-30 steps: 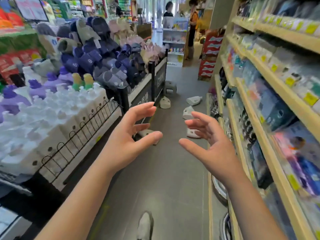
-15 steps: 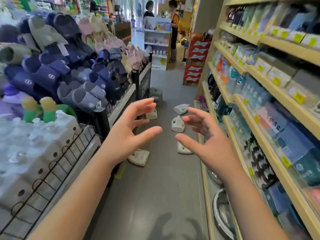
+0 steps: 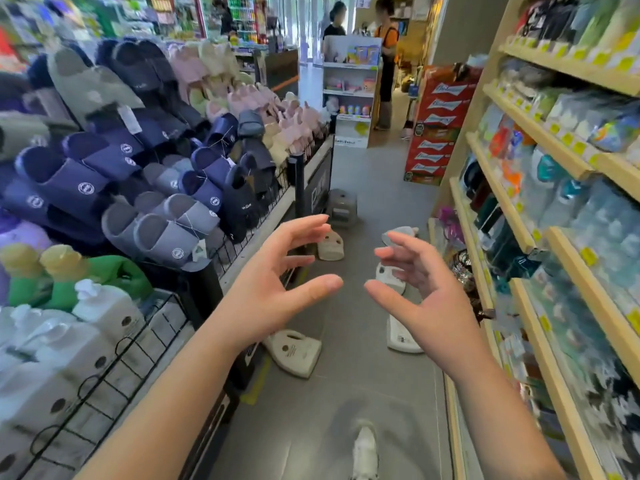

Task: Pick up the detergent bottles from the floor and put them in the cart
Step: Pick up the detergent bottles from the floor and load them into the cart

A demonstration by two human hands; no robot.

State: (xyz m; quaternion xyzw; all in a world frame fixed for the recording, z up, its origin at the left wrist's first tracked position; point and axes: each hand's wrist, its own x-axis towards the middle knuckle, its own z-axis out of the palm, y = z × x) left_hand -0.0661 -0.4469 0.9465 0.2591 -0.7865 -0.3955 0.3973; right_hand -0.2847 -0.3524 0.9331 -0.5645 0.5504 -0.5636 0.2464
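Note:
Several white detergent bottles lie on the grey aisle floor. The nearest bottle (image 3: 294,351) rests on its side below my left hand (image 3: 277,285). Another bottle (image 3: 401,336) lies under my right hand (image 3: 426,292), and one more (image 3: 389,277) shows between my thumbs. Farther off lie a bottle (image 3: 330,245) by the slipper rack and a bottle (image 3: 400,234) near the shelf foot. Both hands are raised in front of me, fingers spread, holding nothing. No cart is in view.
A wire rack of slippers (image 3: 173,174) and white bottles (image 3: 69,358) lines the left. Wooden shelves (image 3: 540,216) of goods line the right. A small grey stool (image 3: 341,207) stands in the aisle. Stacked red boxes (image 3: 440,126) and two people (image 3: 360,36) are farther back. My shoe (image 3: 365,452) shows at the bottom.
I have walked forward down the aisle; the floor bottles are closer and larger. Both hands stay raised, open and empty.

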